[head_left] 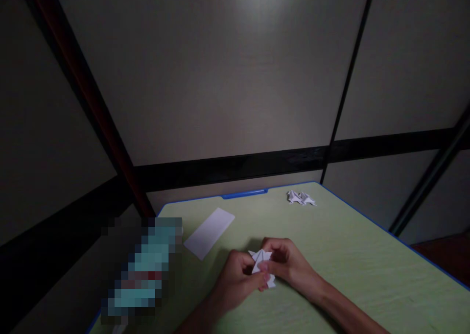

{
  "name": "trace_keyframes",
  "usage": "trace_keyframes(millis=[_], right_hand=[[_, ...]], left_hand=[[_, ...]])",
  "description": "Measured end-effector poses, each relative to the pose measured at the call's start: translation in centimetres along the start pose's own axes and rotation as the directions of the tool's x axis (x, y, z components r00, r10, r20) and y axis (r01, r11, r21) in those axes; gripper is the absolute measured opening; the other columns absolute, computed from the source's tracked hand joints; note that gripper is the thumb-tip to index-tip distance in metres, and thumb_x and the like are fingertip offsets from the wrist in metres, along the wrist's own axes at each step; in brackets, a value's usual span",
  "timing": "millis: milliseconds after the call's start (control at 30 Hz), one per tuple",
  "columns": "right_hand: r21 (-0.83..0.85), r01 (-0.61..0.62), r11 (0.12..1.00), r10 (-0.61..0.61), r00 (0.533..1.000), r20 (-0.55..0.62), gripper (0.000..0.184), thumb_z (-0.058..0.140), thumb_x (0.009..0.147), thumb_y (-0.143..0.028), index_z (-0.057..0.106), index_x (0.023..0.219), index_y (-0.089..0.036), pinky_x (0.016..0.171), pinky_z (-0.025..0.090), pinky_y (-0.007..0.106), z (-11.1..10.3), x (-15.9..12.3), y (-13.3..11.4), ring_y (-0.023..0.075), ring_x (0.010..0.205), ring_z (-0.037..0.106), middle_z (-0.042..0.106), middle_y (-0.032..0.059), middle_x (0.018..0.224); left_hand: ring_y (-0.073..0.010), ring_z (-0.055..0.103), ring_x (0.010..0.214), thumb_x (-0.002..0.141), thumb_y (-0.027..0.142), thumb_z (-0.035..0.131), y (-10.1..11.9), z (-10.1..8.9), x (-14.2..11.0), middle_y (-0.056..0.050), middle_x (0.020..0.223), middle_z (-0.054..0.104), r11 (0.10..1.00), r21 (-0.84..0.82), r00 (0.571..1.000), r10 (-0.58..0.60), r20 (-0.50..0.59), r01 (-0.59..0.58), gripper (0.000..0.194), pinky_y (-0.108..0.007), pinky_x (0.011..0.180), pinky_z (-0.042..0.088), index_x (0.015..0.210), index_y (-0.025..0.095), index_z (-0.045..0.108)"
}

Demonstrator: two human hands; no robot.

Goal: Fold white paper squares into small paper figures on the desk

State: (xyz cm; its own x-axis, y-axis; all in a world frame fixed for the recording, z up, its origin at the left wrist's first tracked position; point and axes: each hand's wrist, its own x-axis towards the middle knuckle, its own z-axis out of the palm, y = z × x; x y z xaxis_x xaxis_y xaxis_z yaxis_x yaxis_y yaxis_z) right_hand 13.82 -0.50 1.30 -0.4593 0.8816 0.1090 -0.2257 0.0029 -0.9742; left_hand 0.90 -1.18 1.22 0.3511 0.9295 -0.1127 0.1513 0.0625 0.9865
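- A small white folded-paper figure is sitting between both hands, nearer the person than the blue, smooth bar-like handle and slightly to its right; its flat facets are meeting along crisp creases, and pointed corners are jutting out at top and bottom.
- The left hand is grasping the figure's left and lower part, thumb pressing across its face, fingers curling underneath.
- The right hand is pinching it from the right, thumb lying on the face, fingers bending behind; both forearms are slanting inward.
- A plain white rectangular paper sheet is lying left of the handle and nearer the person.
- Two white angular folded-paper figures are resting side by side, right of the handle.
- A turquoise pixelated item is showing farther left and nearer; its shape is staying unreadable.
- The pale green, faintly streaked tabletop, edged in blue, is spreading out before the handle.
- Greyish-beige smooth panels are standing behind the handle, a glossy black band crossing them.
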Motion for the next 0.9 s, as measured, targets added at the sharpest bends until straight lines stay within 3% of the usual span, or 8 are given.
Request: trace_keyframes(millis=[133,300,500,667,800,900], right_hand=[[-0.034,-0.012,0.999,0.009,0.995,-0.099,0.026,0.069,0.048,-0.027,0.048,0.047,-0.011,0.037,0.031,0.017,-0.2,0.0,0.2,0.0058,0.036,0.044,0.051,-0.0036,0.042],[-0.087,0.035,0.996,-0.041,0.997,-0.070,0.029,0.062,0.055,-0.037,0.052,0.047,-0.011,0.037,0.030,0.018,-0.3,0.0,0.4,0.0064,0.037,0.042,0.049,-0.0031,0.043],[-0.181,0.092,0.979,-0.119,0.983,-0.143,0.028,0.061,0.058,-0.035,0.053,0.044,-0.012,0.041,0.025,0.020,0.0,0.0,0.4,0.0065,0.044,0.037,0.039,-0.0041,0.049],[-0.293,0.116,0.949,-0.181,0.962,-0.205,0.036,0.055,0.064,-0.037,0.045,0.038,-0.013,0.042,0.022,0.021,0.5,-0.2,0.4,0.0072,0.044,0.032,0.033,-0.0045,0.047],[-0.206,0.043,0.978,-0.097,0.961,-0.259,0.039,0.047,0.067,-0.042,0.038,0.041,-0.015,0.039,0.019,0.020,0.5,-0.1,0.5,0.0061,0.040,0.027,0.028,-0.0062,0.042],[-0.149,0.048,0.988,-0.080,0.973,-0.215,0.039,0.042,0.070,-0.045,0.043,0.046,-0.014,0.039,0.021,0.020,0.4,0.0,0.3,0.0059,0.039,0.029,0.033,-0.0058,0.041]], left_hand=[[-0.0103,0.046,0.042,0.050,0.022,0.057,0.2,0.1,0.0,0.000,0.043,0.054,1.000,0.006,1.000,-0.024,-0.001,0.024,0.015,-0.020,0.042,0.030,0.041,0.010,0.055],[-0.0096,0.045,0.041,0.050,0.016,0.054,0.0,0.2,0.1,0.001,0.042,0.054,0.999,0.030,1.000,-0.027,0.001,0.027,0.009,-0.019,0.041,0.030,0.042,0.010,0.055],[-0.0098,0.044,0.039,0.051,0.017,0.054,-0.1,0.2,0.1,0.002,0.041,0.052,0.999,0.037,1.000,-0.012,0.026,0.011,0.011,-0.020,0.040,0.030,0.042,0.011,0.055],[-0.0102,0.046,0.042,0.050,0.015,0.055,-1.0,0.2,0.3,0.002,0.043,0.051,0.999,0.038,1.000,0.003,0.013,-0.004,0.007,-0.020,0.042,0.032,0.045,0.012,0.053],[-0.0101,0.046,0.043,0.048,0.013,0.056,-1.3,0.3,0.3,0.004,0.042,0.049,0.998,0.051,0.998,-0.018,-0.059,0.021,0.005,-0.020,0.042,0.032,0.048,0.013,0.050],[-0.0101,0.046,0.042,0.050,0.014,0.054,-1.0,0.3,0.3,0.002,0.043,0.051,0.998,0.059,1.000,-0.030,0.000,0.030,0.005,-0.021,0.042,0.033,0.047,0.011,0.052]])
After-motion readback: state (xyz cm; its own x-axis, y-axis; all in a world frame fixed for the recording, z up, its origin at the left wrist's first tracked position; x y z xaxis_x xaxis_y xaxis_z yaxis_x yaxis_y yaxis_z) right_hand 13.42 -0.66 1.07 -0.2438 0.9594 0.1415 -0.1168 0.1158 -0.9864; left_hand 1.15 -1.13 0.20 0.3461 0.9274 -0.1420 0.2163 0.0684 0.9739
